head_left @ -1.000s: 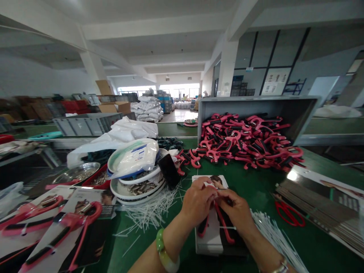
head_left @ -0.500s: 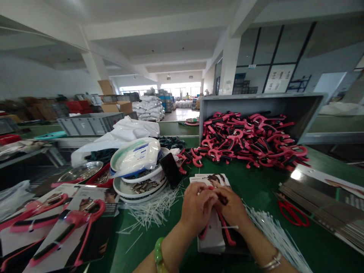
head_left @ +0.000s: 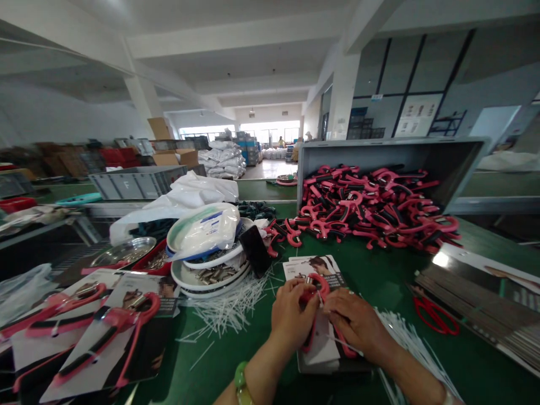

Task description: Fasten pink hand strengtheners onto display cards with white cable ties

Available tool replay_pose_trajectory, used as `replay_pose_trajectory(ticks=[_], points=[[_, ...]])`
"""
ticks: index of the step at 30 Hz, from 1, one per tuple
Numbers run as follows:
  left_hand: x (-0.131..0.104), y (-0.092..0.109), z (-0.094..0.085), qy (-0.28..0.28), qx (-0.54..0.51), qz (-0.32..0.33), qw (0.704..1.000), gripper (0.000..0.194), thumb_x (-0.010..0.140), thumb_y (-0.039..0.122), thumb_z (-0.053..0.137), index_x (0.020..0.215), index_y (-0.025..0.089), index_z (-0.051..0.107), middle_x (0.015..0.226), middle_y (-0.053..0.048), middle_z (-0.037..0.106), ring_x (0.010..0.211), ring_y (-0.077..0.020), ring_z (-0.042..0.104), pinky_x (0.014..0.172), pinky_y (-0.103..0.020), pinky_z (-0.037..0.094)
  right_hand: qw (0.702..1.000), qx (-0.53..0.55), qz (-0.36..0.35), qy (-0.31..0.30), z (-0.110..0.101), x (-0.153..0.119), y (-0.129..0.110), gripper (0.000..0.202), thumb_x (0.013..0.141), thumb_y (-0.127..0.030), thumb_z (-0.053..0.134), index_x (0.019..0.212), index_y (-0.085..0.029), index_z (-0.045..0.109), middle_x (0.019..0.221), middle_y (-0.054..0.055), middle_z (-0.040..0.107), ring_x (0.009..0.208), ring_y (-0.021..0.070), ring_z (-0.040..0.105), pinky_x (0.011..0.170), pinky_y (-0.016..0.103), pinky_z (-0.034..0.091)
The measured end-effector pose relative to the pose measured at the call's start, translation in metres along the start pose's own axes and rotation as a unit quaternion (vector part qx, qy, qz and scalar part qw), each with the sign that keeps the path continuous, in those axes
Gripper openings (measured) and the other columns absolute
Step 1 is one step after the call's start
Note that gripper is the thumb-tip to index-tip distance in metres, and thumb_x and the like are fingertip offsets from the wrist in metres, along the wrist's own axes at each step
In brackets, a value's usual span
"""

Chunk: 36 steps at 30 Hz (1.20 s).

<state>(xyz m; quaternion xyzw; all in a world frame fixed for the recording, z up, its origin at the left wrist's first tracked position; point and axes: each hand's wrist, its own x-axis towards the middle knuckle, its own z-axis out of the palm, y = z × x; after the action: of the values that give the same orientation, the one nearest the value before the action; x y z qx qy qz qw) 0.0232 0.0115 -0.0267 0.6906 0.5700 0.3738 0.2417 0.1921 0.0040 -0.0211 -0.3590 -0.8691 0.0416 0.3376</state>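
Note:
Pink-and-black pliers [head_left: 322, 285] lie on a stack of printed backing cards [head_left: 318, 354] in front of me, their curved head pointing away. My left hand [head_left: 290, 316] is closed around the left side of the pliers near the head. On the other side, my right hand [head_left: 356, 319] has its fingers pinched together at the pliers' neck, on a thin white cable tie [head_left: 343, 343] whose length sticks out below the hand. The fingers partly cover the pliers' middle.
A tilted grey crate [head_left: 390, 147] spills many similar pliers. Loose cable ties [head_left: 230, 309] lie left, more at right. Red scissors [head_left: 436, 316] rest beside stacked cards [head_left: 481, 304]. Carded pliers [head_left: 113, 320], stacked trays [head_left: 211, 287] and a phone [head_left: 255, 251] stand left.
Both hands have come down off the pliers' head, which now shows. The hands have moved slightly apart, and the right fingers pinch at the neck. The view has shifted a little.

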Motion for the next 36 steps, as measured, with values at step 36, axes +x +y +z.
replay_pose_trajectory(ticks=[36], points=[[-0.053, -0.036, -0.008, 0.037, -0.219, -0.094, 0.970, 0.017, 0.077, 0.033, 0.061, 0.076, 0.017, 0.066, 0.067, 0.000, 0.063, 0.060, -0.0124, 0.055, 0.059, -0.023, 0.044, 0.997, 0.054, 0.045, -0.038, -0.024, -0.012, -0.041, 0.013, 0.087, -0.022, 0.053, 0.086, -0.024, 0.065, 0.081, 0.003, 0.069, 0.075, 0.0167, 0.064, 0.067, 0.027, 0.050]])
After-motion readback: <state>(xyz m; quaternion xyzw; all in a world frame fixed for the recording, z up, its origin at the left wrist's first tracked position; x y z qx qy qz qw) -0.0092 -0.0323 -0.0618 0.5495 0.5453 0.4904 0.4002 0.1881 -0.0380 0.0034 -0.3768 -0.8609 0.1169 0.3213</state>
